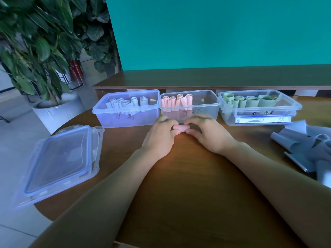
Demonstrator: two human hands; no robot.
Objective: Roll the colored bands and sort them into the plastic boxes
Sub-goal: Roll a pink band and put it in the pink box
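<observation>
A rolled pink band (pixel 180 128) is pinched at its ends between the closed fingers of the left hand (pixel 162 135) and right hand (pixel 208 134), low over the tabletop (pixel 179 176), at six o'clock from the pink-roll box (pixel 189 104).

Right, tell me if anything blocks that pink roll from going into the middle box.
Nothing visible does. The pink roll, held by both hands, sits just in front of the middle box, which is open on top, with free room right of its pink rolls.

Pink roll (pixel 180 128); boxes hold pale blue rolls (pixel 128 103), pink rolls (pixel 177 102), green rolls (pixel 254 102); brown wood table (pixel 188 185).
</observation>
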